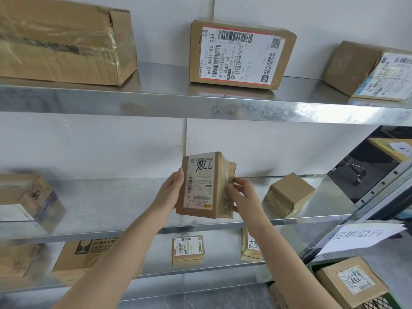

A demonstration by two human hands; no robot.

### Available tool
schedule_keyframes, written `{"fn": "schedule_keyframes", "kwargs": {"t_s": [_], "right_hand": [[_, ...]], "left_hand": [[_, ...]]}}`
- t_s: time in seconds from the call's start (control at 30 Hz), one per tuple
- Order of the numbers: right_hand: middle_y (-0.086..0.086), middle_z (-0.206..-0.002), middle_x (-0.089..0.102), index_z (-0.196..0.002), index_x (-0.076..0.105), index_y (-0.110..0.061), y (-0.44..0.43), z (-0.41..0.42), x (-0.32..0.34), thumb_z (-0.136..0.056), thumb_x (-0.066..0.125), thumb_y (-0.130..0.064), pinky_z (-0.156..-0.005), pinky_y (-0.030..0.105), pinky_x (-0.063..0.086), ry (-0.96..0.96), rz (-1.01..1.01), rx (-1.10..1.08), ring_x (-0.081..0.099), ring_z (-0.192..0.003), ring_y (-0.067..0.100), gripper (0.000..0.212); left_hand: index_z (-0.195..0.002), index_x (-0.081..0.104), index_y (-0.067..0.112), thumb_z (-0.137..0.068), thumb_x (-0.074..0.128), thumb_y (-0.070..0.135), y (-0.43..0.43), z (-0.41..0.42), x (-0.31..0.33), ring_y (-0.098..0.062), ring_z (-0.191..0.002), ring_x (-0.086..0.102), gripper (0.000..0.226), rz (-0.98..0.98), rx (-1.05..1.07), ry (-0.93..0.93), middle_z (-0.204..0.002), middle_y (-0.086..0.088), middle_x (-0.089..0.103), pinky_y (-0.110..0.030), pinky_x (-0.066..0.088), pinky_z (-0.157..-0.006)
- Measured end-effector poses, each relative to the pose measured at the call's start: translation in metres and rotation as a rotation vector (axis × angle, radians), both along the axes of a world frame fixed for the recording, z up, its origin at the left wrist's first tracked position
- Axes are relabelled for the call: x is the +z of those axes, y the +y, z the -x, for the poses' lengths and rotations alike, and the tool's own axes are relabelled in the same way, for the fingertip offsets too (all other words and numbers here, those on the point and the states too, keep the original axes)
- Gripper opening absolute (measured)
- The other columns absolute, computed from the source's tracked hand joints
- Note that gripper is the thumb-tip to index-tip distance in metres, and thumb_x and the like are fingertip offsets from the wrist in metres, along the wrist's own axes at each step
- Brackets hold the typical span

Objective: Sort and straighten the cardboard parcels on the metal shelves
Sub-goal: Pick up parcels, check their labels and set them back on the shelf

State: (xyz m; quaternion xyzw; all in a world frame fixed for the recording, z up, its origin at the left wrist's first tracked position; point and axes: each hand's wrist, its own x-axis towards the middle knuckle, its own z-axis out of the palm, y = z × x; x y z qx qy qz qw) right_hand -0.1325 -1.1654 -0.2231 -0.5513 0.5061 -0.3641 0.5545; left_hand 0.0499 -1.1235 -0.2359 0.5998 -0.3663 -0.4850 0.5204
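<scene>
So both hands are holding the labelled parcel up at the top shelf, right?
No. The left hand and right hand do hold the labelled parcel, but at the middle shelf, not the top; the head view shows it.

Black marker spelled "98LL" across the label of the small parcel (204,186) held before the middle shelf. The top-shelf parcel (242,53) carried a label reading "642 H431-00 036" and "济宁转运中心". A paper sign (359,236) at right ended in "期退回".
</scene>
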Motion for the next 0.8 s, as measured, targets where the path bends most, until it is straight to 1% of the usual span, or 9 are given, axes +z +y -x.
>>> {"fn": "schedule_keyframes", "kwargs": {"t_s": [0.07, 0.17, 0.33, 0.43, 0.53, 0.6, 0.67, 0.73, 0.8], "right_hand": [[0.001, -0.120, 0.062, -0.127, 0.054, -0.019, -0.001, 0.001, 0.004, -0.097, 0.046, -0.048, -0.100, 0.043, 0.049, -0.024, -0.085, 0.058, 0.061, -0.109, 0.020, 0.042], [-0.007, -0.116, 0.070, -0.121, 0.061, -0.033, -0.001, 0.005, 0.009, -0.087, 0.045, -0.066, -0.097, 0.039, 0.050, -0.097, -0.138, 0.210, 0.065, -0.109, 0.016, 0.050], [0.001, -0.113, 0.073, -0.125, 0.061, -0.019, -0.008, 0.009, 0.006, -0.087, 0.067, -0.038, -0.085, 0.035, 0.054, -0.180, -0.193, 0.249, 0.068, -0.106, 0.021, 0.043], [0.006, -0.116, 0.072, -0.123, 0.063, -0.018, -0.010, 0.012, 0.004, -0.082, 0.066, -0.039, -0.076, 0.030, 0.052, -0.209, -0.192, 0.320, 0.068, -0.106, 0.024, 0.046], [0.009, -0.115, 0.072, -0.120, 0.064, -0.013, -0.011, 0.015, 0.006, -0.081, 0.066, -0.033, -0.080, 0.029, 0.053, -0.215, -0.188, 0.377, 0.069, -0.102, 0.024, 0.043], [0.011, -0.116, 0.071, -0.121, 0.062, -0.013, -0.012, 0.017, 0.006, -0.082, 0.065, -0.031, -0.082, 0.030, 0.054, -0.175, -0.178, 0.440, 0.069, -0.102, 0.025, 0.043], [0.010, -0.119, 0.070, -0.125, 0.060, -0.014, -0.015, 0.018, 0.005, -0.084, 0.064, -0.033, -0.088, 0.033, 0.053, -0.159, -0.174, 0.457, 0.068, -0.106, 0.026, 0.045], [0.009, -0.125, 0.067, -0.137, 0.050, -0.015, -0.019, 0.019, -0.002, -0.084, 0.067, -0.043, -0.101, 0.041, 0.047, -0.192, -0.193, 0.401, 0.063, -0.116, 0.027, 0.062], [0.006, -0.131, 0.063, -0.145, 0.040, -0.019, -0.021, 0.021, -0.009, -0.076, 0.068, -0.062, -0.111, 0.048, 0.036, -0.225, -0.229, 0.300, 0.056, -0.125, 0.026, 0.086]], "left_hand": [[-0.112, 0.060, 0.027, -0.098, 0.027, 0.052, 0.002, 0.004, 0.009, -0.002, -0.084, 0.066, 0.044, 0.028, -0.010, -0.055, -0.096, 0.007, 0.069, -0.020, 0.047, -0.066], [-0.106, 0.061, 0.038, -0.100, 0.028, 0.048, 0.002, 0.008, 0.017, 0.005, -0.078, 0.065, 0.035, 0.063, -0.012, -0.087, -0.093, 0.015, 0.069, -0.015, 0.047, -0.063], [-0.125, 0.056, 0.037, -0.095, 0.048, 0.048, 0.004, 0.001, 0.018, -0.008, -0.104, 0.063, 0.033, 0.130, -0.055, -0.070, -0.113, 0.011, 0.067, -0.033, 0.049, -0.090], [-0.130, 0.049, 0.036, -0.071, 0.065, 0.063, 0.004, -0.005, 0.013, -0.010, -0.118, 0.056, 0.067, 0.095, -0.059, 0.011, -0.125, 0.009, 0.060, -0.040, 0.045, -0.100], [-0.134, 0.039, 0.038, -0.055, 0.067, 0.068, 0.003, -0.009, 0.009, -0.016, -0.115, 0.057, 0.089, 0.073, -0.112, 0.151, -0.122, 0.007, 0.062, -0.036, 0.049, -0.090], [-0.130, 0.040, 0.043, -0.053, 0.066, 0.066, 0.003, -0.010, 0.010, -0.018, -0.102, 0.062, 0.084, 0.075, -0.120, 0.171, -0.114, 0.003, 0.063, -0.033, 0.050, -0.078], [-0.121, 0.049, 0.041, -0.053, 0.067, 0.064, 0.001, -0.008, 0.010, -0.019, -0.097, 0.063, 0.074, 0.076, -0.094, 0.155, -0.109, 0.001, 0.066, -0.034, 0.051, -0.076], [-0.109, 0.059, 0.033, -0.055, 0.068, 0.062, -0.001, -0.006, 0.010, -0.022, -0.094, 0.062, 0.062, 0.084, -0.049, 0.168, -0.102, -0.002, 0.067, -0.036, 0.050, -0.077], [-0.103, 0.062, 0.028, -0.060, 0.069, 0.059, -0.002, -0.004, 0.010, -0.025, -0.095, 0.060, 0.053, 0.100, 0.018, 0.213, -0.099, -0.004, 0.066, -0.041, 0.050, -0.081]]}}
